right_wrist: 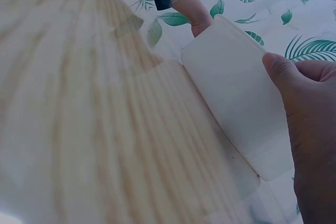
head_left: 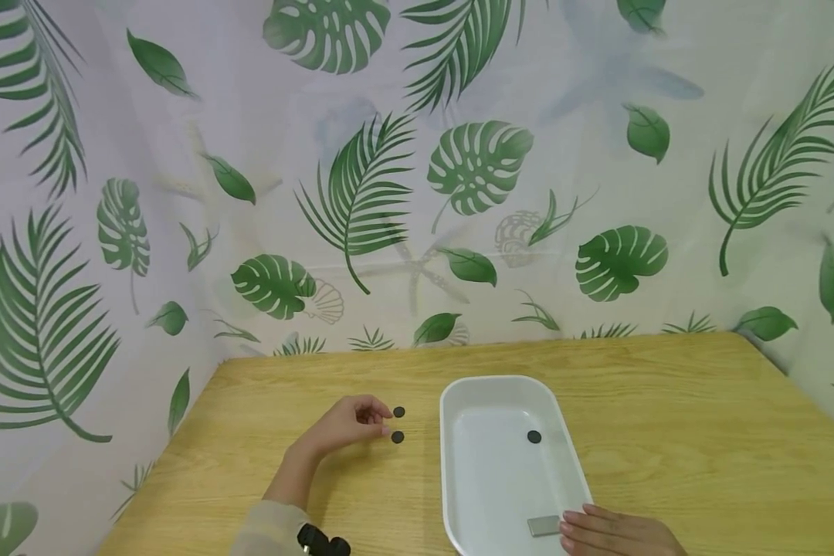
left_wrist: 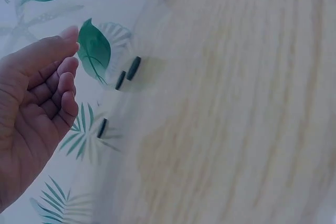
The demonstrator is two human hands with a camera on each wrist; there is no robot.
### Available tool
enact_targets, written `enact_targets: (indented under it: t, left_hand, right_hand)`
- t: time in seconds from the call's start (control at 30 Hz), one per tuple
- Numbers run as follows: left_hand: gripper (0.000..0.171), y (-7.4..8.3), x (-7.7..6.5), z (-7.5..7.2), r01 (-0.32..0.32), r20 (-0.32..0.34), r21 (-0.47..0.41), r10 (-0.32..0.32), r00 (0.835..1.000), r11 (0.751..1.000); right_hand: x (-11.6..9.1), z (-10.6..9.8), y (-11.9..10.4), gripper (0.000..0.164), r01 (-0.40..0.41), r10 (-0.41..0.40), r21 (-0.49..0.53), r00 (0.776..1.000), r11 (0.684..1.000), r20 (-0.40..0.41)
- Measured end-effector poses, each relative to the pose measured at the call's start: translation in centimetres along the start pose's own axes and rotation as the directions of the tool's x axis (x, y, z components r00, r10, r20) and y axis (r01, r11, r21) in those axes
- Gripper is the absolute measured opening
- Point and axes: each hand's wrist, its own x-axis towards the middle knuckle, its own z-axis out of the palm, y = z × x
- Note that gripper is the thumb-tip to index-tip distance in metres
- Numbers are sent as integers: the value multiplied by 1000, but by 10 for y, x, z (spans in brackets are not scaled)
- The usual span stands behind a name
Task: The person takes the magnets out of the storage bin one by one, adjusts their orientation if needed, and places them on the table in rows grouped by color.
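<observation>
My left hand (head_left: 350, 425) hovers over the table with loosely curled fingers, just left of two small black discs (head_left: 399, 412). In the left wrist view, three thin dark discs (left_wrist: 134, 68) appear beyond its fingertips, apart from them, and nothing shows between thumb and fingers. My right hand (head_left: 615, 531) grips the near right rim of a white tray (head_left: 447, 463). The fingers lie over the rim, while the right wrist view shows the thumb (right_wrist: 278, 66) against the outside. Inside the tray are one black disc (head_left: 533, 437) and a grey rectangular plate (head_left: 544, 526) near my right fingertips.
A wood-grain table (head_left: 702, 432) carries the tray and discs. Behind it and along its sides hangs a white cloth (head_left: 417, 193) printed with green leaves. A black strap device (head_left: 323, 540) sits on my left wrist.
</observation>
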Motion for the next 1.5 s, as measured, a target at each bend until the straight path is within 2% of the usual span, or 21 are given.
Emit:
enact_targets:
  t: [0.2, 0.4, 0.67, 0.8, 1.03, 1.17, 1.3, 1.5]
  left_hand:
    - [28, 21, 2, -4, -23, 25, 28, 22, 999, 999]
    - [30, 40, 3, -11, -86, 58, 86, 81, 995, 993]
    - [26, 64, 3, -15, -164, 101, 96, 154, 983, 982]
    - [28, 74, 3, -17, -162, 103, 111, 151, 983, 980]
    - [34, 93, 6, -16, -149, 140, 88, 136, 981, 985]
    - [35, 103, 10, -15, -143, 132, 90, 130, 983, 986]
    - [33, 109, 16, -14, -135, 117, 96, 123, 985, 986]
    - [35, 111, 26, -6, -151, 152, 61, 140, 978, 987]
  right_hand:
    - [1, 0, 1, 42, 6, -6, -2, 1000, 1000, -8]
    - [1, 0, 1, 42, 3, -3, -6, 1000, 1000, -6]
    - [-4, -1, 1, 42, 8, -8, -21, 1000, 1000, 14]
    - [-1, -1, 0, 42, -3, 3, -8, 1000, 1000, -2]
    - [5, -1, 0, 41, -4, 4, 12, 1000, 1000, -28]
    - [4, 0, 1, 41, 1, 0, 8, 999, 1000, -34]
    - [2, 1, 2, 42, 12, -12, -14, 1000, 1000, -23]
    - [-2, 0, 2, 43, 10, -10, -17, 1000, 1000, 20]
